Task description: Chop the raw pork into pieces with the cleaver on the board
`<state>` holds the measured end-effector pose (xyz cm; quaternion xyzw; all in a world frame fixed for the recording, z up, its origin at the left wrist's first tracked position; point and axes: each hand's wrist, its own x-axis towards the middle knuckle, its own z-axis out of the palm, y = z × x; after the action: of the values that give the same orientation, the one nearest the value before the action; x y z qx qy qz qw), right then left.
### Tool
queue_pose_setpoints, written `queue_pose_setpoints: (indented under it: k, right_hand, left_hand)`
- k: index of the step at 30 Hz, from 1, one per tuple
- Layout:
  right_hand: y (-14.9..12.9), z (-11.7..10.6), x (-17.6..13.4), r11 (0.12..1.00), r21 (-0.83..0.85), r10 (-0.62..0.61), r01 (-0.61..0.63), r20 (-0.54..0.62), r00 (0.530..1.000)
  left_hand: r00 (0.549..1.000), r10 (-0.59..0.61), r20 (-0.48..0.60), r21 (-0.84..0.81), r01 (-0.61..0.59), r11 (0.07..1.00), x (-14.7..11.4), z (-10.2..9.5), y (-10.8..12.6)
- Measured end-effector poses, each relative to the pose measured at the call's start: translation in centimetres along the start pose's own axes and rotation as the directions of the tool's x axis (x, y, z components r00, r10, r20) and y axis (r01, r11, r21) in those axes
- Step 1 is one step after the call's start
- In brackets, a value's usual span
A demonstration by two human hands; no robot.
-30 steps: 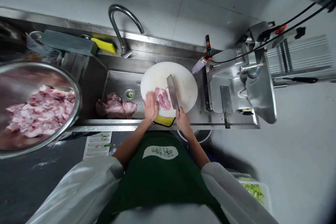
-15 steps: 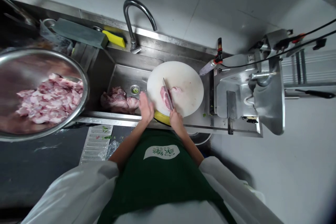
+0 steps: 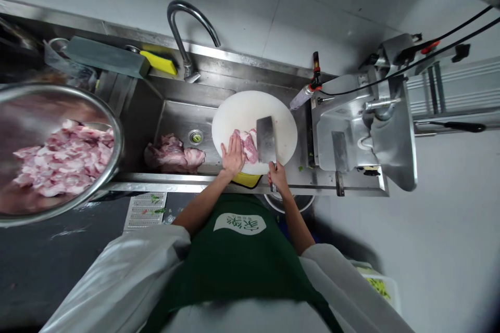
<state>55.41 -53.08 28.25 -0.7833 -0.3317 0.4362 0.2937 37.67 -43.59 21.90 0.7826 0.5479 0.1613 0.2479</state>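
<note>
My right hand grips the handle of a cleaver, whose wide blade lies nearly flat over the right part of the round white cutting board. Just left of the blade is a piece of raw meat, pink with pale fat. My left hand rests on the meat's left end, fingers stretched out and pressed down. Whether the blade touches the meat I cannot tell. A larger lump of raw meat lies in the sink, left of the board.
A big metal bowl of cut meat stands at the left. Behind the sink rises a curved faucet, near a yellow-handled tool. On the right are a slicing machine, a second cleaver and a torch canister.
My left hand has moved right, from beside the board onto the meat. The cleaver has shifted right off the meat and turned from edge-down to flat. The view has shifted slightly.
</note>
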Motion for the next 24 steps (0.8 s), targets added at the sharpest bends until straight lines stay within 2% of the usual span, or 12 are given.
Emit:
queue_pose_setpoints:
  k: [4,7,9,10,11,12,14,15,17,19,21,24]
  right_hand:
    - [-3.4,-0.9,-2.9,0.922,-0.348,-0.24,0.17,-0.168,0.956]
    - [-7.1,-1.2,-5.6,0.84,-0.442,-0.446,0.313,-0.238,0.863]
    - [-8.5,-0.4,-6.6,0.82,-0.455,-0.514,0.347,-0.318,0.796]
    - [-8.7,0.3,-6.7,0.822,-0.458,-0.516,0.339,-0.344,0.785]
    - [-8.6,1.3,-6.5,0.828,-0.46,-0.496,0.32,-0.338,0.799]
    - [-8.1,2.4,-6.1,0.836,-0.466,-0.454,0.288,-0.294,0.841]
    - [-6.6,4.9,-4.6,0.842,-0.496,-0.309,0.212,-0.122,0.943]
    - [-5.8,6.0,-3.8,0.837,-0.519,-0.23,0.173,-0.047,0.972]
    - [-4.5,7.7,-2.3,0.82,-0.56,-0.121,0.117,0.031,0.992]
    - [-3.8,8.4,-1.5,0.81,-0.578,-0.103,0.103,0.033,0.994]
    - [-3.5,8.1,-1.0,0.809,-0.574,-0.125,0.124,0.037,0.991]
    - [-2.9,6.2,0.0,0.863,-0.474,-0.181,0.176,0.036,0.983]
  left_hand:
    - [0.977,-0.164,-0.134,-0.192,0.136,0.972,-2.2,-1.1,-1.3]
    - [0.901,-0.338,-0.272,-0.299,0.255,0.919,-4.7,-2.1,-3.5]
    - [0.844,-0.425,-0.328,-0.332,0.318,0.888,-6.2,-2.8,-5.2]
    - [0.821,-0.454,-0.346,-0.343,0.339,0.876,-6.8,-3.2,-6.0]
    - [0.805,-0.473,-0.358,-0.351,0.354,0.867,-7.3,-3.5,-6.6]
    - [0.795,-0.485,-0.364,-0.358,0.361,0.861,-7.6,-3.8,-7.1]
    - [0.788,-0.488,-0.376,-0.365,0.358,0.859,-7.7,-4.3,-7.5]
    - [0.793,-0.475,-0.381,-0.359,0.346,0.867,-7.5,-4.4,-7.3]
    - [0.83,-0.404,-0.385,-0.316,0.292,0.903,-6.3,-4.4,-6.3]
    - [0.912,-0.257,-0.319,-0.236,0.186,0.954,-4.4,-3.7,-4.4]
    - [0.981,-0.086,-0.176,-0.162,0.058,0.985,-2.3,-2.6,-2.1]
    - [0.999,0.04,-0.006,-0.067,-0.04,0.997,0.2,-0.9,0.3]
